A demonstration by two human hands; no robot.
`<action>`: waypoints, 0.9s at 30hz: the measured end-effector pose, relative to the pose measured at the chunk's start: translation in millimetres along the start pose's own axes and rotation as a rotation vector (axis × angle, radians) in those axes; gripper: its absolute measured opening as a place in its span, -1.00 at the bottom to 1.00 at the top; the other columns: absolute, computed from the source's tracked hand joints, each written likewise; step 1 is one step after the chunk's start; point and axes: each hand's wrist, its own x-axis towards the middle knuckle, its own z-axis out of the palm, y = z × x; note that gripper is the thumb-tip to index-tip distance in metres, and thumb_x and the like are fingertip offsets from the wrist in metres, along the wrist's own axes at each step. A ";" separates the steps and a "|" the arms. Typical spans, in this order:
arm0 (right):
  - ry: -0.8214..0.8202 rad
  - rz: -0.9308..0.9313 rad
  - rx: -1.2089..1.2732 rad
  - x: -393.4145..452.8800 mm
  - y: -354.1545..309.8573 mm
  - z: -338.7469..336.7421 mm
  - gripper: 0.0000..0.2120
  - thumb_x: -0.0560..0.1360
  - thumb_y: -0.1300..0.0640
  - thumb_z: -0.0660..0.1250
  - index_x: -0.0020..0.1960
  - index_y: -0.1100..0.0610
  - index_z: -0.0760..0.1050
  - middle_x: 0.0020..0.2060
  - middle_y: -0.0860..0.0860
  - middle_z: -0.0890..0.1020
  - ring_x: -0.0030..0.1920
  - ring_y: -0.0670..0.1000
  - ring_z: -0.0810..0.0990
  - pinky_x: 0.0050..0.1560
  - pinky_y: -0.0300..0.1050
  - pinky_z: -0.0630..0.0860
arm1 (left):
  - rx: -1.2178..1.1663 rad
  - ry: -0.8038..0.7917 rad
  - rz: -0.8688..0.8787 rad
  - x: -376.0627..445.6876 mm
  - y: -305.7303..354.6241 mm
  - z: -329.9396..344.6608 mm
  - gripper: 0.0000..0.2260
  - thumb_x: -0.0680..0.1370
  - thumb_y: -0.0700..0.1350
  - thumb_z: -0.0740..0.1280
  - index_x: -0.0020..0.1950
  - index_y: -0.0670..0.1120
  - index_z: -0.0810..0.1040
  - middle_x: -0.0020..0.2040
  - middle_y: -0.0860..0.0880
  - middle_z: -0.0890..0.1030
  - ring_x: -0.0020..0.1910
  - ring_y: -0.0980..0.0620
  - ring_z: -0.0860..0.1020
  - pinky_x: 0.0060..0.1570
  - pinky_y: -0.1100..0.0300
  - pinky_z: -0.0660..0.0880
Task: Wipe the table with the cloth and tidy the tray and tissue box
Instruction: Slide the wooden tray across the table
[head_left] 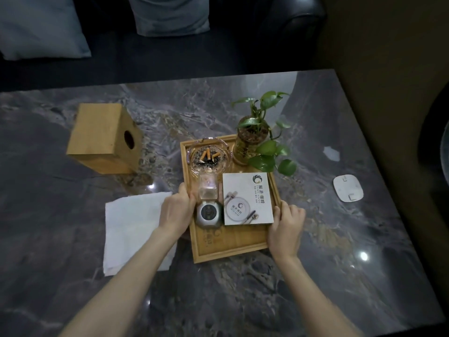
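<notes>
A wooden tray (233, 246) sits in the middle of the dark marble table (73, 239). My left hand (176, 212) grips the tray's left rim and my right hand (286, 227) grips its right rim. On the tray stand a glass ashtray (209, 156) with cigarette butts, a potted plant (252, 139), a clear small container (208, 188), a round metal jar (209, 214) and a white card (246, 199). A folded white cloth (131, 229) lies flat to the left of the tray, partly under my left arm. The wooden tissue box (104, 138) lies tipped at the far left.
A white round device (348, 188) and a small white scrap (331, 153) lie near the table's right edge. A dark sofa with pale cushions (170, 15) runs behind the table. The table's right edge borders a brown floor.
</notes>
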 end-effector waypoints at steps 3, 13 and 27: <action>0.005 0.019 -0.002 -4.6 -4.7 4.9 -0.86 0.49 0.36 0.25 0.03 0.37 0.51 -0.25 0.23 0.57 -0.13 0.18 0.40 -0.10 0.00 0.39 | 0.002 -0.013 0.023 4.0 -7.4 -0.2 -0.79 0.58 -0.15 0.11 0.01 -0.29 0.40 -0.16 -0.35 0.60 -0.22 -0.33 0.54 -0.28 -0.03 0.39; -0.008 0.088 0.022 -9.7 -7.5 13.6 -0.82 0.51 0.33 0.22 0.06 0.37 0.50 -0.20 0.25 0.56 -0.07 0.16 0.38 -0.02 -0.03 0.34 | 0.039 -0.022 0.045 7.6 -10.0 0.1 -0.79 0.60 -0.13 0.08 0.02 -0.27 0.38 -0.17 -0.33 0.61 -0.23 -0.31 0.55 -0.33 0.06 0.29; -0.378 0.198 -0.158 21.9 -31.2 -38.4 -0.69 0.52 0.04 0.13 -0.01 0.20 0.57 -0.04 0.19 0.62 0.00 0.22 0.54 0.09 0.13 0.46 | 0.040 -0.063 -0.097 -14.8 -7.7 -27.5 -0.66 0.59 -0.02 0.08 0.27 -0.20 0.32 0.05 -0.24 0.59 -0.01 -0.22 0.54 -0.13 -0.02 0.45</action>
